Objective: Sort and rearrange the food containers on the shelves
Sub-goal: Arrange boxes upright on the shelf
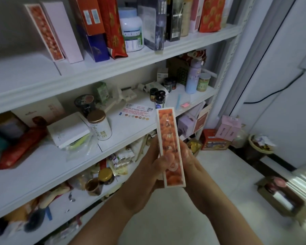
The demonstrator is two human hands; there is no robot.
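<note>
A long narrow box (170, 138) is held up in front of the middle shelf (131, 131), gripped low down from both sides. The left hand (148, 167) is wrapped round its left edge with the thumb pressed on the front, and the right hand (190, 160) is curled against the right edge. Orange fruit-like pieces are shown on the front; window or print, can't be told. A matching box (44, 32) is leaned against a pink box (64, 30) on the top shelf (25, 68). A gold-lidded tin (99, 127) and small dark jars (158, 98) are stood on the middle one.
</note>
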